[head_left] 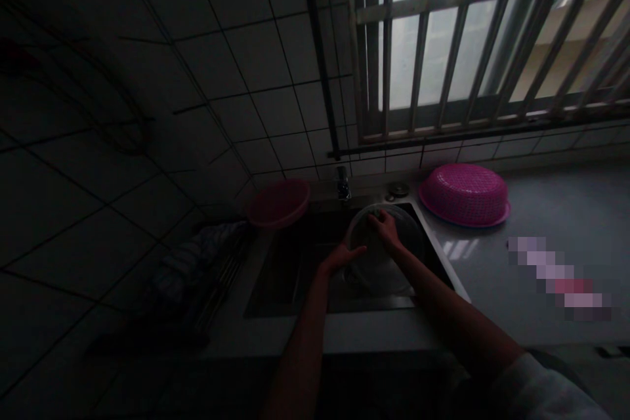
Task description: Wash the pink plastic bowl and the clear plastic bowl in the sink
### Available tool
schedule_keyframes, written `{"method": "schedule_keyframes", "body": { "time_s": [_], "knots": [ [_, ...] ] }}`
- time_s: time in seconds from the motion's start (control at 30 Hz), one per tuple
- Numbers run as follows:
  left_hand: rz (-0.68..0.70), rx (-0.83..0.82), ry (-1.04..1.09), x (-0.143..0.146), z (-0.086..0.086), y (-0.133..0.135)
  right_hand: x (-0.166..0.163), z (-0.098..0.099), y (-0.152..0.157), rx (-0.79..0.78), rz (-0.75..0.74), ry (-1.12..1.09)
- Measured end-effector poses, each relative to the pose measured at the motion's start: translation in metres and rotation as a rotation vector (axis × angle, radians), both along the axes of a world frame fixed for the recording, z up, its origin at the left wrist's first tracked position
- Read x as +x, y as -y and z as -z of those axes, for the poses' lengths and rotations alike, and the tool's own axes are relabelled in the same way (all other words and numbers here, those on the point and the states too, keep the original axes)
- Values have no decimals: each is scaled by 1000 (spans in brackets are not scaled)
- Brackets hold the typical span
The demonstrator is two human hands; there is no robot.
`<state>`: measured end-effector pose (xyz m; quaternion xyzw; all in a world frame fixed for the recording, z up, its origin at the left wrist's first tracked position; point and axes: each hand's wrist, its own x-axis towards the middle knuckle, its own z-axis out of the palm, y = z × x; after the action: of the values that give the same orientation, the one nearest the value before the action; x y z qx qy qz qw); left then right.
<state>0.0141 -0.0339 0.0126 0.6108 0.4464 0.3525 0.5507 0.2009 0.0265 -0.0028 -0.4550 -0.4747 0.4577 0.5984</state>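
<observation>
A round see-through bowl or lid (388, 262) is tilted over the right part of the sink (280, 282); the dim light hides which it is. My left hand (343, 256) grips its left edge, thumb pointing inward across it. Near the far rim, my right hand (386, 228) is closed with fingertips together on a small greenish piece, perhaps a scouring pad (377, 212), pressed against the clear surface. Behind the sink stands a metal faucet (343, 185). The sink's bottom is dark and hard to make out.
Right of the sink, a pink basket (465, 191) lies upside down on the counter (556, 203). A pink basin (279, 202) sits at the back left corner. A striped cloth (191, 256) lies at left. A round drain piece (398, 189) rests behind. The barred window (472, 39) is above.
</observation>
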Motion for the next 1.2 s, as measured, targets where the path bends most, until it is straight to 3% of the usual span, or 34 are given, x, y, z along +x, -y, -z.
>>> {"method": "schedule_keyframes", "body": {
  "time_s": [0.07,0.17,0.23,0.3,0.4,0.47,0.53,0.6,0.67,0.73,0.83,0.93,1.07,1.13,1.2],
  "knots": [
    [-10,5,-17,-1,1,-1,-5,0,7,48,-125,62],
    [-43,-17,-26,-4,1,-3,-19,2,19,82,-491,113],
    [-63,-17,-26,-5,0,-4,-24,5,22,81,-601,124],
    [-65,13,-20,-4,-3,-3,-21,8,16,56,-479,132],
    [-16,40,1,-2,-8,0,-8,10,1,-2,-120,139],
    [0,-9,30,-2,-11,2,-1,10,-5,-2,-46,129],
    [-46,-84,68,-3,-13,3,-2,12,-3,31,-204,117],
    [-113,-114,95,-4,-13,3,-8,17,6,36,-490,139],
    [-163,-78,99,-5,-12,1,-18,24,16,5,-749,202],
    [-173,-36,92,-5,-10,-1,-26,30,24,-23,-875,256],
    [-106,-19,104,-3,-5,-6,-29,34,24,-8,-811,266],
    [-50,-20,137,-2,-1,-9,-24,32,12,4,-541,253],
    [-83,-10,175,-4,0,-11,-15,30,-3,44,-237,275],
    [-103,16,178,-3,-1,-10,-15,33,-4,106,-231,324],
    [-127,51,177,-1,-3,-9,-17,40,-1,158,-351,390]
  ]
}}
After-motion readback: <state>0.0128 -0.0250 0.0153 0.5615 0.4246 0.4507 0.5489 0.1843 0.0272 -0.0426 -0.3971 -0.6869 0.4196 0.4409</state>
